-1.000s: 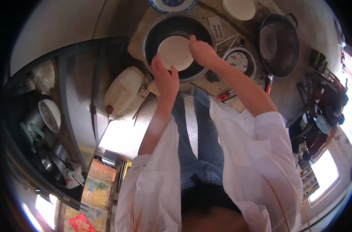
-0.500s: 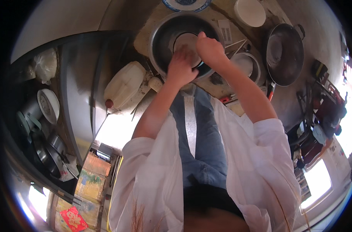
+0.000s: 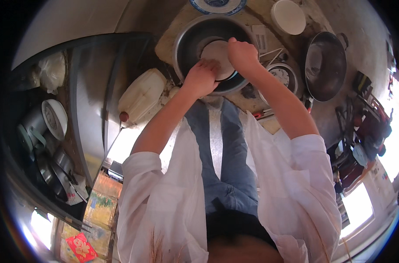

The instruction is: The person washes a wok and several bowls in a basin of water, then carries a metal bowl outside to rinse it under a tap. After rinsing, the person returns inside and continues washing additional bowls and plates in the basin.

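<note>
Inside a large steel basin (image 3: pixel 186 48) lies a pale round plate (image 3: pixel 219 52), partly covered by my hands. My right hand (image 3: pixel 244 58) is closed on the plate's right rim, thumb on top. My left hand (image 3: pixel 199 76) rests over the plate's lower left part with its fingers stretched across the surface. Beside the basin at the lower right is a smaller steel bowl (image 3: pixel 290 75) with a patterned dish in it, partly behind my right arm.
A dark wok (image 3: pixel 322 65) lies at the right, a white round item (image 3: pixel 287 17) and a blue-patterned dish (image 3: pixel 217 6) beyond the basin. A plastic jug (image 3: pixel 140 94) lies left of the basin. A shelf with pots (image 3: pixel 52 175) lines the left side.
My left hand has moved from gripping the plate's lower edge onto its surface. The plate looks tilted and darker, and both hands and basin appear further right in the view.
</note>
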`<state>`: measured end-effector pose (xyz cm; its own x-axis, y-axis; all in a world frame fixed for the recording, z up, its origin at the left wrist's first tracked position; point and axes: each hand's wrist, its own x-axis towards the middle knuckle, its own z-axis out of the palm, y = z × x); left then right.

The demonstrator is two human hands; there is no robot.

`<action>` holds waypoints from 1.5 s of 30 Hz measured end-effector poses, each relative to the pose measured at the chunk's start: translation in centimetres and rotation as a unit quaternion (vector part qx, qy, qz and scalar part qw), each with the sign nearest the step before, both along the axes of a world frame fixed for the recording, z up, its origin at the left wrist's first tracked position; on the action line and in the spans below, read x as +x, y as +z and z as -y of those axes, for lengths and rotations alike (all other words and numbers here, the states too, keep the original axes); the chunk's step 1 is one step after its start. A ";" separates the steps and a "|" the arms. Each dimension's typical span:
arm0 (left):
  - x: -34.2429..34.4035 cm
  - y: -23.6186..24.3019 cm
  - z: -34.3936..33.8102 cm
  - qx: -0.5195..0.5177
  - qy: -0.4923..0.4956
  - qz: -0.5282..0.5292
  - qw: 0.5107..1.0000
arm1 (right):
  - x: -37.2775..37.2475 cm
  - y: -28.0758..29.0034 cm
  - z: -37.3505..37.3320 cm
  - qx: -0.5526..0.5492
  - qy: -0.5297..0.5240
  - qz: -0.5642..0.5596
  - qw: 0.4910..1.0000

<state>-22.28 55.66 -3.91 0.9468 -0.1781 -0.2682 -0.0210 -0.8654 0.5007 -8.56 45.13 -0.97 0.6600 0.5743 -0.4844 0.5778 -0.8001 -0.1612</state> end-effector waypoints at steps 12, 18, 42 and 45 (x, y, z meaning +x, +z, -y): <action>0.5 2.6 1.0 -0.272 0.041 -0.148 0.950 | 0.2 0.4 -1.3 -0.014 0.064 0.073 0.995; 0.3 -2.1 1.3 -0.144 0.096 0.065 0.983 | 1.6 -0.1 -2.6 -0.047 0.157 0.029 0.986; 2.4 2.8 1.0 -0.447 0.430 -0.189 0.762 | 0.1 -6.6 -0.7 0.448 -0.485 -0.473 0.583; 2.7 2.7 1.2 -0.492 0.442 -0.185 0.727 | -2.4 -1.7 -0.5 0.469 -0.350 -0.269 0.765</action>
<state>-19.57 54.49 -1.18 0.7033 0.1772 -0.6884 0.6192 0.3228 0.7158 -10.98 45.67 -2.68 0.8147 0.4324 -0.3864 -0.2919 -0.2701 -0.9175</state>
